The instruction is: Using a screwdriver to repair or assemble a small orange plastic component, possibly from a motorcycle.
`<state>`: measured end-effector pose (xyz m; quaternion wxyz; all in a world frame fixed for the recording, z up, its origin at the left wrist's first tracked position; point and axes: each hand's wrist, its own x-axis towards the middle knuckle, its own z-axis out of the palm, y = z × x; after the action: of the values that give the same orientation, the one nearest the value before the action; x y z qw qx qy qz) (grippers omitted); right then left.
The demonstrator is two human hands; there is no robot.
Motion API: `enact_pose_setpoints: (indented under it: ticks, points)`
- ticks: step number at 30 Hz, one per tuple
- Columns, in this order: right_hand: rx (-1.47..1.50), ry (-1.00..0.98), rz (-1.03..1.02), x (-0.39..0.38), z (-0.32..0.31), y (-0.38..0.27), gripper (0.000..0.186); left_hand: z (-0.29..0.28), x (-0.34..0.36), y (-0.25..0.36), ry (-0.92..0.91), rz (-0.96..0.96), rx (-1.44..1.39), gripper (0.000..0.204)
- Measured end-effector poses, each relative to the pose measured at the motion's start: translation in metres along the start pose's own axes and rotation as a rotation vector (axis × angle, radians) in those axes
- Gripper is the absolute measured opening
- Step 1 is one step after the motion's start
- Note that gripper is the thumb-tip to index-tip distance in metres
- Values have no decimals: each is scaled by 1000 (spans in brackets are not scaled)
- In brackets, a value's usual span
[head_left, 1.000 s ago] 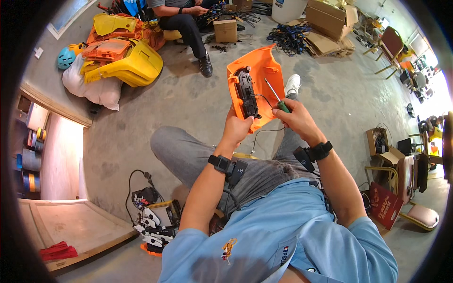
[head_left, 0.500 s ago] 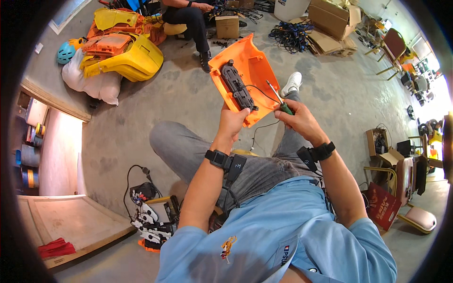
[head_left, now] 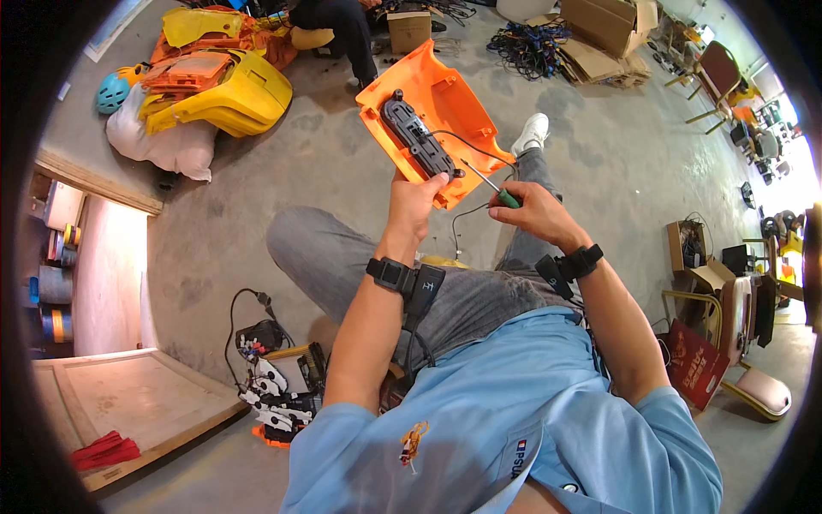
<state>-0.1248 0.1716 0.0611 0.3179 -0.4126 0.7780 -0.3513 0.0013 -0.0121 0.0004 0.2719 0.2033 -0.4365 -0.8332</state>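
My left hand (head_left: 413, 204) grips the lower left edge of an orange plastic housing (head_left: 458, 103), its thumb on the inner side. Inside the housing, along its left wall, sits a long black module (head_left: 418, 133) with a dark cable (head_left: 471, 147) leading off to the right. In my right hand (head_left: 535, 214) is a screwdriver (head_left: 507, 198) with a green handle, closed in the fingers. Its metal shaft points up and left, toward the housing's inside near the lower end of the black module. Whether the tip touches anything cannot be made out.
Yellow and orange plastic shells (head_left: 223, 90) lie on a white sack (head_left: 163, 146) at the far left. Another person's leg (head_left: 347, 43) is beyond the housing. Tangled cables (head_left: 527, 47) and cardboard boxes (head_left: 599, 30) are at the back. A box of parts (head_left: 287, 385) stands by my left side.
The housing has moved slightly up and left with my left hand. The screwdriver has swung from steep to a flatter slant, its tip now nearer the black module.
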Motion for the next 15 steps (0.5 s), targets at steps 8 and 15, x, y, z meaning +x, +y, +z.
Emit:
enact_pose_setpoints:
  ticks: [8,15]
  points:
    - [-60,90,36,7,8,19,31,-2,2,-4,13,51,-2,43]
    - [-89,267,85,6,1,12,30,-4,2,-4,24,91,73,36]
